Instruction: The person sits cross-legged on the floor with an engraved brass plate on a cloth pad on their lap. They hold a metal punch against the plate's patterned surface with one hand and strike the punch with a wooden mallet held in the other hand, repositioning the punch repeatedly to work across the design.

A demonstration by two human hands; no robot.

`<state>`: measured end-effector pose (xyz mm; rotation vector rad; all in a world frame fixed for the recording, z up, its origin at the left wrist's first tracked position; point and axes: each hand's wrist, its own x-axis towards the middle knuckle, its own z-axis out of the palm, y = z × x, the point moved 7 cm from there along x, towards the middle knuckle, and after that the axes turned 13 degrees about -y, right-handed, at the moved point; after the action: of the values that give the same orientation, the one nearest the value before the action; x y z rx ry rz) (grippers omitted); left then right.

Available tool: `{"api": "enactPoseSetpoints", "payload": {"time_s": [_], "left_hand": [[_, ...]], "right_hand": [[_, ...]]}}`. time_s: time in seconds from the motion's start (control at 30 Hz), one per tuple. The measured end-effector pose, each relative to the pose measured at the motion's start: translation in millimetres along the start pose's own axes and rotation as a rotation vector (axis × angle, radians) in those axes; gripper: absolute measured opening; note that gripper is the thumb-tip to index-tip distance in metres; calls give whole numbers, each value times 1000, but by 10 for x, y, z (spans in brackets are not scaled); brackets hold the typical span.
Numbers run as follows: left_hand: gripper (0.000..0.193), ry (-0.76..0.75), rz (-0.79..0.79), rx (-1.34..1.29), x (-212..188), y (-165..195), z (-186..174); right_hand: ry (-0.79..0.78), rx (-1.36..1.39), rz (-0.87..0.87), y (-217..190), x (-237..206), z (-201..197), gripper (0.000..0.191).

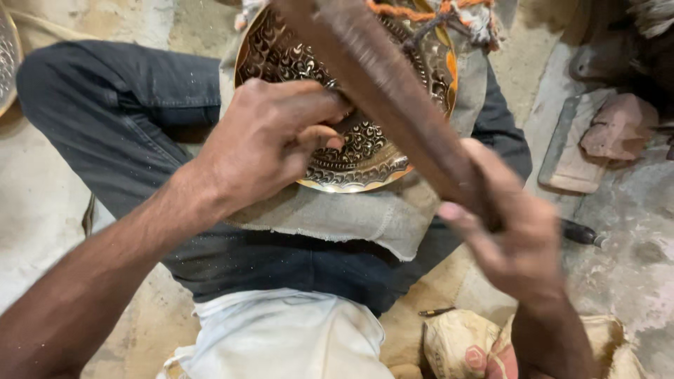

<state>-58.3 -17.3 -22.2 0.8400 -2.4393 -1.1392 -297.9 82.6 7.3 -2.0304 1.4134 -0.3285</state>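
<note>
While the left hand [270, 137] pinches a small metal punch against the round engraved brass plate [351, 151] on the lap, the right hand [516, 242] grips a raised dark wooden mallet [379, 84]; a misaimed blow could hit fingers.

Flat stone slab [567, 151] with reddish brick chunk [620, 125] at right on dusty floor [42, 210]. Dark-handled tool [581, 232] nearby. Crumpled sacks [460, 342] below, small pencil-like stick [436, 311] beside.
</note>
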Motion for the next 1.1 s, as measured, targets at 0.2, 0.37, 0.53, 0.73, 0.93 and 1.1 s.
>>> {"api": "enactPoseSetpoints", "payload": {"time_s": [0.2, 0.37, 0.53, 0.73, 0.93, 1.1], "left_hand": [[36, 71, 99, 7, -47, 86, -56], [35, 64, 92, 25, -20, 89, -76], [39, 70, 84, -5, -47, 73, -71], [31, 23, 66, 26, -20, 26, -24], [39, 42, 76, 9, -11, 77, -84], [36, 24, 66, -15, 6, 66, -118]], "right_hand": [[196, 214, 111, 77, -198, -168, 61], [296, 467, -94, -76, -36, -181, 50], [98, 97, -28, -130, -68, -98, 51], [97, 107, -31, 4, -117, -60, 52], [343, 631, 76, 157, -216, -165, 58], [96, 77, -13, -67, -128, -83, 62]]}}
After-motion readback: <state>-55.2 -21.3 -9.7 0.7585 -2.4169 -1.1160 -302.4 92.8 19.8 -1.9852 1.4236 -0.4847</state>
